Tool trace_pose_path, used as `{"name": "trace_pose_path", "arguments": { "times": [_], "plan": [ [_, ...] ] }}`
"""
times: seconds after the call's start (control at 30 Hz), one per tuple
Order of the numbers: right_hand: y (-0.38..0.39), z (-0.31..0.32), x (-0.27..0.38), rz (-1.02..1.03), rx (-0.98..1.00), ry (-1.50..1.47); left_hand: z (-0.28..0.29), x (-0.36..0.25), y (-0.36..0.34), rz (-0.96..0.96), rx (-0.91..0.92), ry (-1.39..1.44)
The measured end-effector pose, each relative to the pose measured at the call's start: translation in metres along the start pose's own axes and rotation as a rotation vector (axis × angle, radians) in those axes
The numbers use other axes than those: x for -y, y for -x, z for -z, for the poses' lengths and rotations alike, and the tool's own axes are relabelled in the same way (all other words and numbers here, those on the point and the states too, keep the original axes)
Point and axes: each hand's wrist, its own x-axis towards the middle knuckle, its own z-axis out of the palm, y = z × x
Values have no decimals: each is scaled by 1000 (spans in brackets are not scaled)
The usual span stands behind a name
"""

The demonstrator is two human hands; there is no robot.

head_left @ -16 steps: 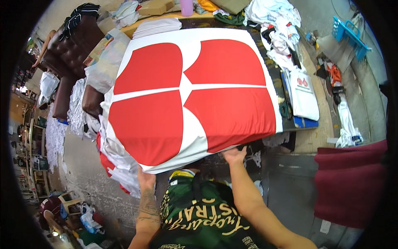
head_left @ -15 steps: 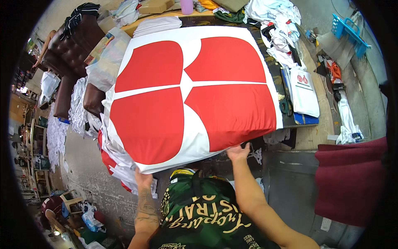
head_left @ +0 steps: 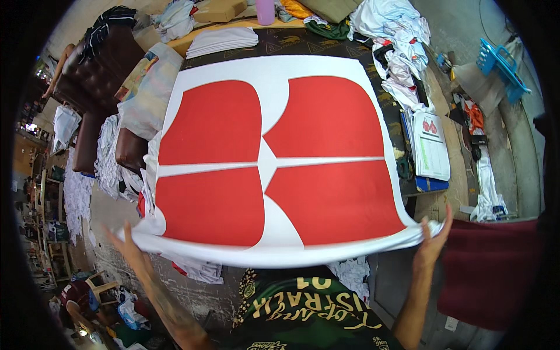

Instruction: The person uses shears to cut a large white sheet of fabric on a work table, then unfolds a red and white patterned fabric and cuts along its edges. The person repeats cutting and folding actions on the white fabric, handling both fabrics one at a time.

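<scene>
A large sheet of white fabric (head_left: 269, 204) printed with red garment-panel shapes is spread over the dark table. Its near edge is lifted off the surface and stretched in a blurred white band between my hands. My left hand (head_left: 131, 245) holds the near left corner; motion smears its fingers. At the near right corner, my right hand (head_left: 430, 242) has the edge between its thumb and fingers, with the fingers pointing up. The far part of the fabric lies flat.
Stacked white cloth (head_left: 221, 42) lies beyond the fabric. Piled garments (head_left: 389, 29) and papers (head_left: 430, 146) on a blue folder line the right side. A brown tufted chair (head_left: 87, 87) stands left, a maroon cloth (head_left: 478, 274) hangs right. Another person (head_left: 76, 297) sits at lower left.
My hands have moved apart, the right one far to the right, the left one outward. The fabric has slid toward me, uncovering table at the far side, and its near edge now stretches wide.
</scene>
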Motion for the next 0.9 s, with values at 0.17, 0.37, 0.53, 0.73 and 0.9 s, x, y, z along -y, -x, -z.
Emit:
{"name": "trace_pose_path", "arguments": {
  "times": [0.17, 0.37, 0.53, 0.73, 0.9],
  "plan": [
    [-195, -25, 90, -172, 795, -110, -160, -18, -172, 327, 929, -48],
    [-309, -143, 85, 104, 623, 107, -341, 50, -269, 299, 807, -455],
    [-340, -234, 24, -303, 590, 105, -413, 130, -299, 348, 718, -580],
    [-345, -323, -55, -240, 451, 322, -456, 179, -322, 43, 638, -822],
    [-382, -378, -84, -329, 474, 410, -483, 180, -349, -113, 681, -844]
  ]
}}
